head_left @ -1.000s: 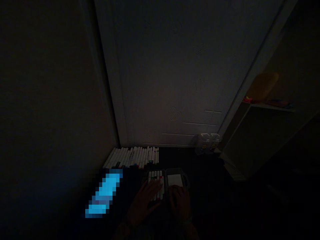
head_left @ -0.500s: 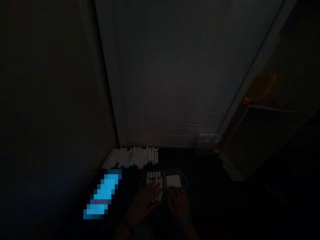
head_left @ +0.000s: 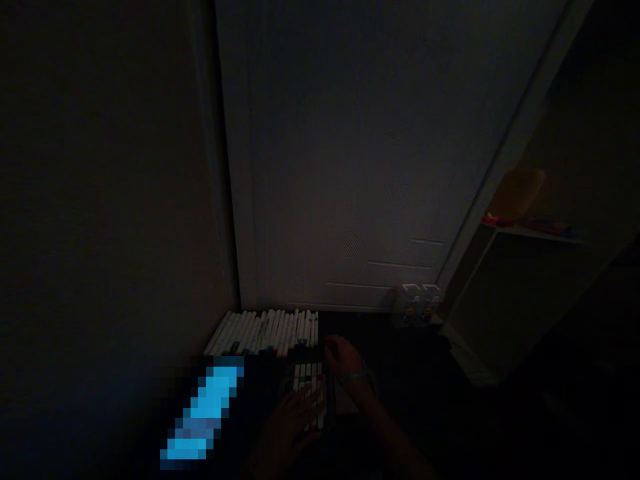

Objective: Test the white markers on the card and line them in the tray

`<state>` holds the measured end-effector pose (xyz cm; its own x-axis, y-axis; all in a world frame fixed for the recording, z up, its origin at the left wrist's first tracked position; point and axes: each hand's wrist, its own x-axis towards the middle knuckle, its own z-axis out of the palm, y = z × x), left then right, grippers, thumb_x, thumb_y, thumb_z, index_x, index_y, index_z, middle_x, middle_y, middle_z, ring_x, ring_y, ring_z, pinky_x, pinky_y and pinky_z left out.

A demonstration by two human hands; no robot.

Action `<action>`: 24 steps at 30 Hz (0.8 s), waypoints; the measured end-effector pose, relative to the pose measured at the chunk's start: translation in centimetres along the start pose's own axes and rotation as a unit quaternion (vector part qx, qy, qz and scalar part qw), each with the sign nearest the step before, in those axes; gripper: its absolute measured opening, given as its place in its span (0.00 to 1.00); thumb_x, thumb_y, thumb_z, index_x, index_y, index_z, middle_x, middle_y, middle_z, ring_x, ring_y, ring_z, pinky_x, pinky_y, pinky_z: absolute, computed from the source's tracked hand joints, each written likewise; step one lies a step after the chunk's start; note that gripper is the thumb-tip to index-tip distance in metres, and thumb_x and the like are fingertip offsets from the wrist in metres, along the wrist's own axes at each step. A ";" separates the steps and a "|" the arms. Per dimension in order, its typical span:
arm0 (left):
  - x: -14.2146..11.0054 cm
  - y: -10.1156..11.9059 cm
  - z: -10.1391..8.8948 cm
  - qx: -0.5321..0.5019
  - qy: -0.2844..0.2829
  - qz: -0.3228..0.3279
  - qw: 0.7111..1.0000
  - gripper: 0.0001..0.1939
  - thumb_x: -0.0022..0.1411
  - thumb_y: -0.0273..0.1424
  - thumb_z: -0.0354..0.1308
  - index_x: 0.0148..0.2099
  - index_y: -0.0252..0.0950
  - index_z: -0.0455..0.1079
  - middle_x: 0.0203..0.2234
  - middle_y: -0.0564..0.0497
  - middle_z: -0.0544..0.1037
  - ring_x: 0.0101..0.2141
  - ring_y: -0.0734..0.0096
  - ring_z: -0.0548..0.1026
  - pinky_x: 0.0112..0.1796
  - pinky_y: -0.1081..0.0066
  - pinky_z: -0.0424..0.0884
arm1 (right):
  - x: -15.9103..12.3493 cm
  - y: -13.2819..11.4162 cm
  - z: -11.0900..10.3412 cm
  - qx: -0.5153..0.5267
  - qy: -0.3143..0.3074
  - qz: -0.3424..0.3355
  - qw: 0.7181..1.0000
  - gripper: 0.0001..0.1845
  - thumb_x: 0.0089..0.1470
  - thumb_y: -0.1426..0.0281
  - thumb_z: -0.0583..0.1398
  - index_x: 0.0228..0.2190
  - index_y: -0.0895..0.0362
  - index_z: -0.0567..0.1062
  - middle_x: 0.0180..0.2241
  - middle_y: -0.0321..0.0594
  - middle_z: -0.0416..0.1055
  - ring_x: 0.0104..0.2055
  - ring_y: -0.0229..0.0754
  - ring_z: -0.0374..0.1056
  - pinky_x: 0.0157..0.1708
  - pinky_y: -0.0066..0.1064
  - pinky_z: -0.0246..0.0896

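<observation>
In the dim head view my left hand [head_left: 293,417] lies with fingers stretched out over several white markers [head_left: 307,373]. These markers sit side by side in the left half of an open clear case [head_left: 285,387], with green, black and red bands showing. My right hand [head_left: 344,360] is beyond the case's right half, its fingers bent toward the right end of a row of white markers [head_left: 270,330]. It is too dark to make out whether its fingertips hold anything. A pale insert [head_left: 345,403] in the case's right half is partly covered by my right forearm.
A bright blue, pixelated screen-like shape [head_left: 213,407] lies left of the case. Two clear containers with handles [head_left: 417,305] stand against the pale panel [head_left: 350,167] at the back. On the right a shelf unit [head_left: 520,300] carries an orange object [head_left: 523,193].
My right hand has moved forward from the case's right half toward the end of the marker row. My left hand stays on the markers. The view has tilted up slightly.
</observation>
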<state>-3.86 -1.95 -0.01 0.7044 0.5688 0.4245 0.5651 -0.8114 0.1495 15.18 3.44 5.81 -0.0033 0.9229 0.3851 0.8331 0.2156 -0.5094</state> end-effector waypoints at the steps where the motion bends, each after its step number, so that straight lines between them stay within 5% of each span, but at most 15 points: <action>1: -0.1 -0.1 0.1 0.005 0.006 -0.001 1.000 0.26 0.59 0.41 0.48 0.59 0.52 0.47 0.56 0.56 0.59 0.55 0.64 0.58 0.50 0.59 0.62 | 1.9 -0.2 0.6 0.005 -0.017 0.019 1.000 0.14 0.53 0.70 0.51 0.43 0.53 0.67 0.40 0.36 0.69 0.41 0.37 0.65 0.40 0.27 0.55; 6: -0.3 -0.7 0.6 0.021 0.025 0.020 0.999 0.27 0.58 0.41 0.49 0.59 0.52 0.46 0.55 0.56 0.60 0.53 0.64 0.60 0.48 0.61 0.65 | 7.1 0.1 3.5 -0.054 -0.087 0.134 0.986 0.15 0.52 0.67 0.53 0.43 0.56 0.64 0.39 0.40 0.69 0.41 0.39 0.66 0.35 0.27 0.56; 14: -0.4 -1.2 1.4 0.029 0.029 0.035 0.999 0.28 0.58 0.41 0.49 0.59 0.51 0.46 0.55 0.56 0.60 0.53 0.63 0.62 0.47 0.60 0.67 | 7.6 0.9 4.7 -0.102 -0.089 0.186 0.973 0.17 0.51 0.65 0.54 0.43 0.55 0.64 0.42 0.44 0.67 0.44 0.43 0.65 0.37 0.30 0.56; 24: -0.4 -1.3 1.1 0.030 0.054 0.043 0.997 0.27 0.57 0.41 0.50 0.59 0.51 0.48 0.54 0.56 0.62 0.52 0.63 0.63 0.46 0.62 0.68 | 7.6 -0.2 6.0 -0.166 -0.100 0.139 0.971 0.15 0.50 0.67 0.54 0.42 0.57 0.64 0.42 0.48 0.67 0.43 0.46 0.66 0.36 0.34 0.59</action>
<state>-4.39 -1.02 -1.41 0.7030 0.4766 0.5279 0.5311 -0.8455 0.0562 11.68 12.33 4.22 0.1685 0.9812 0.0938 0.9495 -0.1360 -0.2827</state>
